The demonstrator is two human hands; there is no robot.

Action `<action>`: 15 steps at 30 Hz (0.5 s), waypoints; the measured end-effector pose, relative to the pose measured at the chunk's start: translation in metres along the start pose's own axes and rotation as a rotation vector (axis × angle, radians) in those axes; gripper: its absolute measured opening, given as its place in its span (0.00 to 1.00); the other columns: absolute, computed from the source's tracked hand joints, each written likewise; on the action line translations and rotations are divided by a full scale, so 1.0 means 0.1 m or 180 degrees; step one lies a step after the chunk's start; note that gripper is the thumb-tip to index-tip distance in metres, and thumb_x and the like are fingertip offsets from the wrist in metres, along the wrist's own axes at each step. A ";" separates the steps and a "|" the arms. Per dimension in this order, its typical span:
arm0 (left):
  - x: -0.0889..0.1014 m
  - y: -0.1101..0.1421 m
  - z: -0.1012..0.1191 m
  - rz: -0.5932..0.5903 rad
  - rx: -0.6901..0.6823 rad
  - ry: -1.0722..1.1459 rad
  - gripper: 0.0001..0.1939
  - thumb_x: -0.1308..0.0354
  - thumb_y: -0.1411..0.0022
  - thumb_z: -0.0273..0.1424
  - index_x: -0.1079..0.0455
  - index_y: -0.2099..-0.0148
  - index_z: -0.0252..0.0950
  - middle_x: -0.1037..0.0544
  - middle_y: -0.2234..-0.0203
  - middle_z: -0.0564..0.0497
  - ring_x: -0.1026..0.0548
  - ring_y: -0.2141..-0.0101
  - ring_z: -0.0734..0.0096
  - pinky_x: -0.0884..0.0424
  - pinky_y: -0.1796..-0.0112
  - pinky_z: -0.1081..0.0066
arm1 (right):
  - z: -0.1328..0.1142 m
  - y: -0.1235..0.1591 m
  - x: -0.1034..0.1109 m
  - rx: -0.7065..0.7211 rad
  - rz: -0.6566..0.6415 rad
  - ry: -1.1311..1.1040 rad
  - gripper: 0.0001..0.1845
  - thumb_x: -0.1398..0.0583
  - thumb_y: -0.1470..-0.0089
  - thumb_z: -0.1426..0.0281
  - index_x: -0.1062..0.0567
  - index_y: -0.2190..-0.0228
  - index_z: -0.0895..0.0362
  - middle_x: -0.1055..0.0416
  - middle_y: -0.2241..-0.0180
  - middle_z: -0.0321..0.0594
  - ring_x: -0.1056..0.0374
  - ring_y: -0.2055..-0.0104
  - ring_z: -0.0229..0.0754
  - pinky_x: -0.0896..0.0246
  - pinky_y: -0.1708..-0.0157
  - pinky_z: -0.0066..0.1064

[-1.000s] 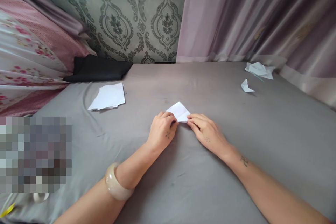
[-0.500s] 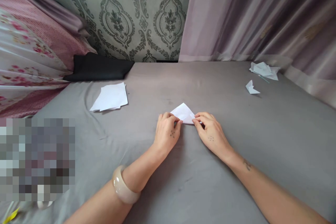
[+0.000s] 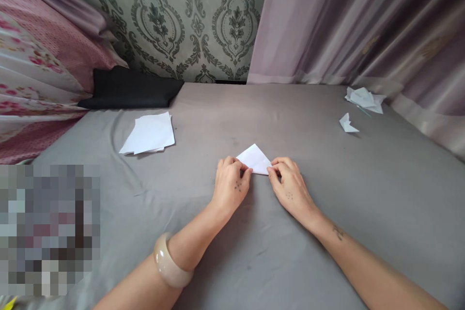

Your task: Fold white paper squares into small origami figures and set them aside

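Folded paper: center of frame, on gray cloth. White, plain, clean; visible part reads as a triangle, peak toward top of frame, long straight edge along the bottom. Upper-left and upper-right sides look straight, peak fairly crisp. Bottom edge shows a thin pale line, looks like layered paper; layer count can't be told. Left corner hidden under fingers, right corner partly covered. Paper looks low, near flat on the cloth.

Left hand: thumb and fingers together, clamped on the paper's lower-left edge. Right hand: thumb and index pinched on the right corner. Hands apart, paper between. Dark dot marks on backs of both; pale glossy bangle on left arm, dark mark by right wrist.

Left of center: stack of white sheets, edges uneven. Right side: small folded paper piece, pointed tips; upper right, pile of white paper with thin greenish strip just beside. Upper left: black cloth. Patterned wallpaper top center, mauve curtain upper right. Lower left pixelated.
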State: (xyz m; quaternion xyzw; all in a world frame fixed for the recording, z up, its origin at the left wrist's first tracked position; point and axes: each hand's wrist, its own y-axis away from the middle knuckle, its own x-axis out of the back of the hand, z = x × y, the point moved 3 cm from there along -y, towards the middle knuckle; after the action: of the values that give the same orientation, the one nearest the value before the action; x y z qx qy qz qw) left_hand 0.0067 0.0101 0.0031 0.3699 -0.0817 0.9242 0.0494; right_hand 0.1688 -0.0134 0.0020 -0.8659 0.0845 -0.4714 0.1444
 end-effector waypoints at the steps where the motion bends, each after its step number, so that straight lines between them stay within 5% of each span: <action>1: 0.00 0.00 0.00 0.0000 -0.0007 -0.0009 0.08 0.46 0.39 0.30 0.27 0.68 0.35 0.28 0.65 0.46 0.33 0.60 0.61 0.34 0.57 0.60 | -0.01 0.00 0.00 0.0013 0.0006 0.0007 0.08 0.47 0.42 0.70 0.31 0.72 0.56 0.31 0.61 0.46 0.35 0.60 0.47 0.38 0.58 0.41; 15: 0.01 -0.03 0.01 -0.0094 0.0152 0.0070 0.07 0.43 0.42 0.31 0.28 0.71 0.36 0.29 0.66 0.47 0.34 0.60 0.61 0.34 0.57 0.60 | -0.02 -0.02 -0.01 -0.0085 -0.0083 -0.0008 0.09 0.47 0.43 0.72 0.35 0.75 0.55 0.33 0.61 0.46 0.37 0.61 0.46 0.37 0.61 0.41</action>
State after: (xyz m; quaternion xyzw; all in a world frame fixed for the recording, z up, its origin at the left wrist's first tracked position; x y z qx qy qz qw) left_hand 0.0069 0.0124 0.0050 0.3619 -0.0536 0.9290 0.0550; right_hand 0.1670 -0.0115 0.0028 -0.8694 0.0793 -0.4710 0.1267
